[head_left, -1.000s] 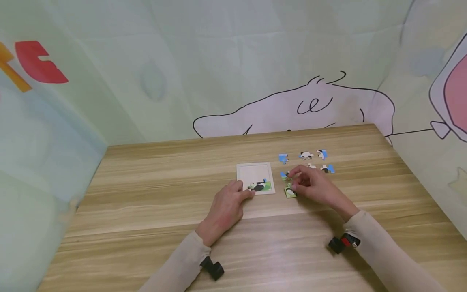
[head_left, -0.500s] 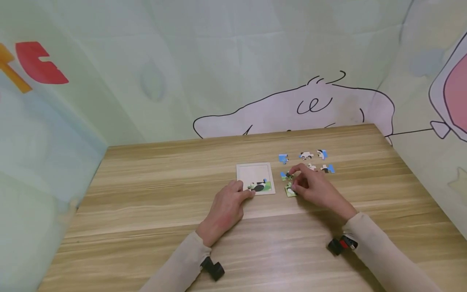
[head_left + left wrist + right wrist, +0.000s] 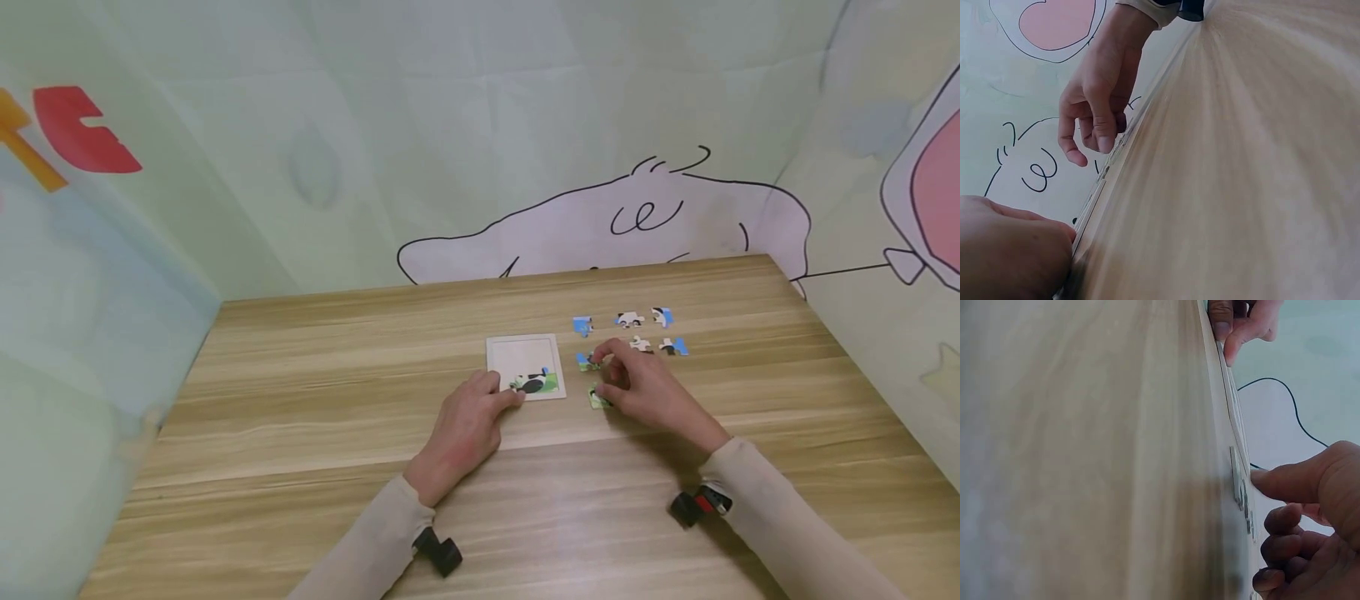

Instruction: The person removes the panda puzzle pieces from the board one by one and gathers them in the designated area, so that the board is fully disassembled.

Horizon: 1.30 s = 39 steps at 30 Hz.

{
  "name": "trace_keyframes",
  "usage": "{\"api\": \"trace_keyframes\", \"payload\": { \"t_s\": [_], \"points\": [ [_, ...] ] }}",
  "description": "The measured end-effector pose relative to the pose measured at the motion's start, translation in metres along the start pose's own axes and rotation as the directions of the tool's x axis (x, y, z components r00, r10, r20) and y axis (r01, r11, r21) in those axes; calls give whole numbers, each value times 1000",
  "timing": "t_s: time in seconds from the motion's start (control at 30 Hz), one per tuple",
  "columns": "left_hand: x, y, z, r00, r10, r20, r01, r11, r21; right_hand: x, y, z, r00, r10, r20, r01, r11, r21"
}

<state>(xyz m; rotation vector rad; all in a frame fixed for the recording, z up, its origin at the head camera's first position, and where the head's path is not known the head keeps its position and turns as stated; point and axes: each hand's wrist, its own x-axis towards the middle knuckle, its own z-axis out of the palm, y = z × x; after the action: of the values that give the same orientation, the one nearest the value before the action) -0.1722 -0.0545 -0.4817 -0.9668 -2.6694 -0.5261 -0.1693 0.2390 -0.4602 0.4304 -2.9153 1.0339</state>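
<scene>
My left hand (image 3: 465, 417) holds the near left corner of a square puzzle tray (image 3: 517, 350), its thumb along the near edge. Panda-picture pieces (image 3: 534, 382) lie inside the tray's near side. To the right, my right hand (image 3: 645, 383) hovers with thumb and forefinger apart, the thumb by a green and white puzzle piece (image 3: 598, 398) on the table. A blue and green piece (image 3: 587, 362) lies just beyond, partly under the fingers. In the right wrist view, the thumb (image 3: 1291, 481) is straight while the other fingers curl loosely, with nothing seen between them.
Several loose puzzle pieces lie beyond the right hand, among them a panda-face piece (image 3: 628, 319), a blue piece (image 3: 582, 325) and a blue-edged piece (image 3: 673, 346). The wooden table (image 3: 300, 400) ends at a printed fabric wall (image 3: 337, 167).
The near green and white piece has shifted slightly right and toward me, and the right thumb and forefinger have parted a little. The left hand and tray have stayed in place.
</scene>
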Motion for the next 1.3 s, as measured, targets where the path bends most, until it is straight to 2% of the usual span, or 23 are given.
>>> {"api": "trace_keyframes", "payload": {
  "t_s": [0.2,0.4,0.57,0.8,1.0,1.3],
  "points": [
    [0,0,0,1000,-3,6,3,1000,1,11,-12,4,1000,-1,24,0,999,42],
    [0,0,1,1000,-1,6,1,1000,1,26,-31,14,993,-48,106,38,995,87],
    [0,-1,1,1000,7,-5,-7,1000,-9,37,-45,23,982,-86,165,77,995,64],
    [1,0,0,1000,-4,16,4,1000,-5,45,-53,36,983,-110,149,108,994,19],
    [1,-1,1,1000,7,7,-7,1000,5,46,-56,40,985,-50,168,57,998,-32],
    [1,0,0,1000,1,16,-1,1000,2,47,-57,38,981,-1,194,-10,998,57]
  ]
}}
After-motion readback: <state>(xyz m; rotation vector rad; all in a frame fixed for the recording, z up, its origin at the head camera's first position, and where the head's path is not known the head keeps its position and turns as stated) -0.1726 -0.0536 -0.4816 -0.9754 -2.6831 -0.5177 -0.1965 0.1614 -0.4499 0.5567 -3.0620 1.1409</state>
